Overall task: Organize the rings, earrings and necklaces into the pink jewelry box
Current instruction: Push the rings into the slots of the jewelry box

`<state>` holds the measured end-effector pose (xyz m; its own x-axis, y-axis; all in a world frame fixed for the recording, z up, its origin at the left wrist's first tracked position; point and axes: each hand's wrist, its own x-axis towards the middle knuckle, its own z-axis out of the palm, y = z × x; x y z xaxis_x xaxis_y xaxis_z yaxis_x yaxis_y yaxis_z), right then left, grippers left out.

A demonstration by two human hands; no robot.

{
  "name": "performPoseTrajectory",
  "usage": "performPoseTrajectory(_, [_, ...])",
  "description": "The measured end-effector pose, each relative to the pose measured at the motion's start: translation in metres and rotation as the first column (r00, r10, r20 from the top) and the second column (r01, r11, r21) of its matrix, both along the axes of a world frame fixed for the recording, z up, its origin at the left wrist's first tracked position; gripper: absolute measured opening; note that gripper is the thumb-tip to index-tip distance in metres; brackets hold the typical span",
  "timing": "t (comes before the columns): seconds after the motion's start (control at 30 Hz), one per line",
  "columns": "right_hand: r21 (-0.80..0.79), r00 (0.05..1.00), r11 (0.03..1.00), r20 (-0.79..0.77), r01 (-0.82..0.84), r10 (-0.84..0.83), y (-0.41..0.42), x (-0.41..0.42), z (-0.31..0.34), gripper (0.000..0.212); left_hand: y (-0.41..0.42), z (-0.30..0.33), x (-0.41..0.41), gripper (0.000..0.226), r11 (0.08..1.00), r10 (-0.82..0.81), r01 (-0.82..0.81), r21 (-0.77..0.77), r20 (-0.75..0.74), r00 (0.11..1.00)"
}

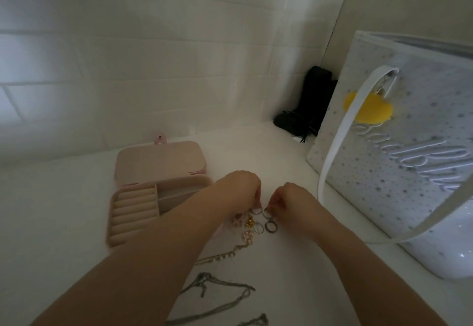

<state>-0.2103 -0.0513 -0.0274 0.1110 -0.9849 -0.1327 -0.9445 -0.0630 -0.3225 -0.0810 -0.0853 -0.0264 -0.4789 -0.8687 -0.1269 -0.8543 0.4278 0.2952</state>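
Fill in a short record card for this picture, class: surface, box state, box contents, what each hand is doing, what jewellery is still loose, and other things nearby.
surface: white counter against a tiled wall
box state: pink jewelry box open, lid back
box contents: ring rolls and compartments look empty
left hand: fingertips pinching a silver ring
right hand: fingertips on another ring
loose jewellery: small rings and earrings, a beaded necklace, silver chains
nearby: star-print bag at right; black object in the corner
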Motion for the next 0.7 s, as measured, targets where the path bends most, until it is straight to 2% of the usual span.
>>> performPoseTrajectory(0.07, [-0.005, 0.998, 1.0, 0.057, 0.031, -0.03, 0.0, -0.003, 0.001, 0.018, 0.002, -0.004, 0.002, 0.023, 0.999, -0.01, 0.01, -0.041, 0.0, 1.0])
performPoseTrajectory(0.13, [-0.009, 0.974, 0.994, 0.2, 0.107, -0.103, 0.001, -0.01, 0.003, 0.012, 0.003, -0.002, 0.006, 0.018, 0.998, 0.026, -0.03, -0.057, -0.073, 0.997])
performPoseTrajectory(0.2, [0.016, 0.91, 0.985, 0.379, 0.173, -0.166, 0.004, -0.016, 0.005, 0.006, 0.007, 0.01, 0.016, 0.012, 0.992, 0.083, -0.103, -0.073, -0.239, 0.968])
performPoseTrajectory(0.27, [0.012, 0.857, 0.98, 0.483, 0.199, -0.18, 0.009, -0.017, 0.006, 0.007, 0.016, 0.029, 0.035, 0.009, 0.978, 0.117, -0.18, -0.109, -0.426, 0.897])
performPoseTrajectory(0.37, [-0.058, 0.809, 0.989, 0.583, 0.137, -0.077, 0.015, -0.001, 0.015, 0.008, 0.036, 0.05, 0.087, 0.002, 0.95, 0.176, -0.292, -0.114, -0.577, 0.798])
performPoseTrajectory(0.47, [-0.059, 0.712, 0.998, 0.701, -0.005, 0.045, 0.024, 0.034, 0.027, 0.013, 0.057, 0.051, 0.142, 0.016, 0.933, 0.237, -0.349, -0.083, -0.588, 0.773])
performPoseTrajectory(0.57, [-0.105, 0.709, 0.985, 0.684, -0.137, 0.171, 0.031, 0.075, 0.033, 0.016, 0.08, 0.037, 0.175, 0.02, 0.914, 0.287, -0.397, -0.083, -0.559, 0.778])
performPoseTrajectory(0.7, [-0.138, 0.724, 0.959, 0.632, -0.246, 0.276, 0.031, 0.12, 0.03, 0.014, 0.103, 0.014, 0.185, 0.029, 0.932, 0.224, -0.336, -0.135, -0.512, 0.829])
